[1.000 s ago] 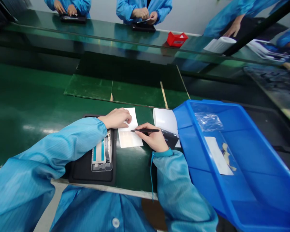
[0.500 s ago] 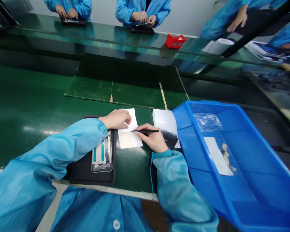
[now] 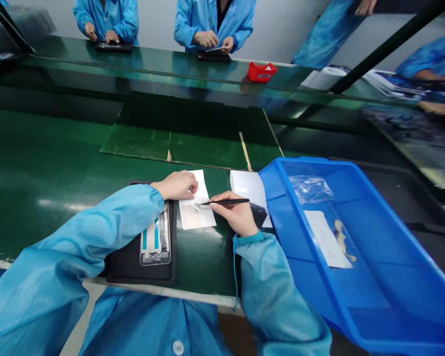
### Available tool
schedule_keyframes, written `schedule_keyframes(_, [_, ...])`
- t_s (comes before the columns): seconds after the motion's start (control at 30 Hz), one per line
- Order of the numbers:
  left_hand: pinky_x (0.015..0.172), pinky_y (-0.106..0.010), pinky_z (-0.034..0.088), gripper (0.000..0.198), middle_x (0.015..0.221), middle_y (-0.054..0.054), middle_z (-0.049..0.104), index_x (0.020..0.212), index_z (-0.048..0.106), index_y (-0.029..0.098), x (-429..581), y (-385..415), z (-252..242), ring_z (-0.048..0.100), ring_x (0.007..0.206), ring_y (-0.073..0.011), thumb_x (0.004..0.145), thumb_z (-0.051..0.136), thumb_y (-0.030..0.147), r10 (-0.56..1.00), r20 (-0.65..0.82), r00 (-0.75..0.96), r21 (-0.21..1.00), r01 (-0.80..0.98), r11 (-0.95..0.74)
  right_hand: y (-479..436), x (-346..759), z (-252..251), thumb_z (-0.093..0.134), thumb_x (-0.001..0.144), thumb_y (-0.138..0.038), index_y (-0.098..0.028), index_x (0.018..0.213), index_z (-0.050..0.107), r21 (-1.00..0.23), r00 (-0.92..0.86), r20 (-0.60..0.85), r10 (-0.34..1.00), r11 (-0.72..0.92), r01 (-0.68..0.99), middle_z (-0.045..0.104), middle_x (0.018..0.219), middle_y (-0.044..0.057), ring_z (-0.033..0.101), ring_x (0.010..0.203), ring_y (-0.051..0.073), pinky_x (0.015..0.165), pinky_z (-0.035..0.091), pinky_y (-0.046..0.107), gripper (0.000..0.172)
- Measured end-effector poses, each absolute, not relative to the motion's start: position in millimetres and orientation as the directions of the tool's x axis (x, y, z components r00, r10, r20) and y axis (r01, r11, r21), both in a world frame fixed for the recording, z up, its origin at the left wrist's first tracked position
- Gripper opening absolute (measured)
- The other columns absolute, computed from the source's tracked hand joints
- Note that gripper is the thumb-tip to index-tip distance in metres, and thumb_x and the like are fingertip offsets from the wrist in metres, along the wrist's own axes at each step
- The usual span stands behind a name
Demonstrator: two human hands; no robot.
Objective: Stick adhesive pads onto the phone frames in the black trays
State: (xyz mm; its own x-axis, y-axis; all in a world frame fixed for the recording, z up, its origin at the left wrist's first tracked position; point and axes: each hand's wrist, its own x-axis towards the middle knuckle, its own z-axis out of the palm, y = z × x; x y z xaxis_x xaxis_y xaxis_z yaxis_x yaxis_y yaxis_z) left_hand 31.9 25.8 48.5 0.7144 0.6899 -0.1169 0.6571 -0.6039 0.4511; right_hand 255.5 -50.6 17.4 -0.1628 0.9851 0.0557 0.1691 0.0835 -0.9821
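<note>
My left hand [image 3: 177, 186] rests with curled fingers on the upper part of a white sheet of paper [image 3: 203, 217], pinning it to the bench. In my right hand [image 3: 237, 215] is a pair of slim black tweezers [image 3: 228, 201], gripped like a pen. Their tip is at the middle of the sheet, where a small clear film piece [image 3: 197, 207] lifts from the surface. Under my left forearm lies an opened phone frame [image 3: 155, 247] with blue-green strips, on a black pad [image 3: 124, 264]. My left sleeve hides its upper part.
A large blue bin [image 3: 374, 207] stands at the right, holding clear plastic and a white strip. Beside it lie white sheets [image 3: 246, 183] with a dark piece. A green board [image 3: 200, 141] lies farther back. Co-workers sit across the bench near a red box [image 3: 262, 72].
The tweezers' tip has moved slightly, and a clear film piece now shows raised at it. My left hand stays on the sheet. The whole view has shifted a little.
</note>
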Motion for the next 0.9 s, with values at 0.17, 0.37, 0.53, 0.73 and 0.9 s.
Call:
schedule_keyframes(0.17, [0.083, -0.026, 0.045, 0.020, 0.104, -0.004, 0.070, 0.098, 0.075, 0.019, 23, 16, 71, 0.064, 0.093, -0.0172, 0.087, 0.062, 0.029, 0.716, -0.044, 0.696, 0.712, 0.525, -0.466, -53, 255, 24, 0.085, 0.071, -0.042, -0.021, 0.081, 0.068, -0.989, -0.139, 0.081, 0.987, 0.096, 0.108, 0.075, 0.083, 0.005, 0.071, 0.077, 0.021, 0.075, 0.057, 0.037, 0.029])
schedule_keyframes(0.37, [0.078, -0.026, 0.045, 0.023, 0.097, -0.003, 0.070, 0.092, 0.077, 0.020, 21, 2, 78, 0.063, 0.090, -0.0182, 0.077, 0.074, 0.037, 0.649, -0.164, 0.743, 0.734, 0.531, -0.424, -54, 249, 25, 0.085, 0.071, -0.042, -0.021, 0.081, 0.068, -0.990, -0.174, 0.083, 0.981, 0.101, 0.100, 0.074, 0.083, 0.005, 0.070, 0.078, 0.022, 0.076, 0.057, 0.037, 0.029])
schedule_keyframes(0.53, [0.076, -0.025, 0.044, 0.011, 0.093, -0.003, 0.069, 0.082, 0.076, 0.018, 23, 2, 71, 0.062, 0.084, -0.0158, 0.078, 0.070, 0.026, 0.633, -0.145, 0.760, 0.728, 0.516, -0.452, -56, 246, 23, 0.085, 0.070, -0.045, -0.022, 0.081, 0.069, -0.989, -0.191, 0.088, 0.978, 0.108, 0.099, 0.074, 0.084, 0.005, 0.070, 0.079, 0.023, 0.078, 0.057, 0.040, 0.031])
schedule_keyframes(0.73, [0.082, -0.025, 0.044, 0.011, 0.091, -0.003, 0.070, 0.080, 0.076, 0.018, 19, 4, 71, 0.062, 0.086, -0.0159, 0.079, 0.068, 0.025, 0.650, -0.091, 0.754, 0.729, 0.495, -0.472, -56, 245, 22, 0.084, 0.072, -0.042, -0.022, 0.084, 0.069, -0.986, -0.194, 0.095, 0.976, 0.119, 0.116, 0.074, 0.087, 0.006, 0.070, 0.082, 0.023, 0.079, 0.056, 0.039, 0.028])
schedule_keyframes(0.9, [0.082, -0.025, 0.046, 0.012, 0.091, -0.004, 0.070, 0.080, 0.076, 0.017, 20, 0, 73, 0.064, 0.084, -0.0159, 0.078, 0.068, 0.026, 0.696, -0.082, 0.714, 0.759, 0.497, -0.420, -57, 245, 24, 0.084, 0.072, -0.044, -0.021, 0.083, 0.069, -0.983, -0.188, 0.097, 0.977, 0.123, 0.135, 0.074, 0.085, 0.005, 0.070, 0.080, 0.023, 0.077, 0.056, 0.038, 0.030])
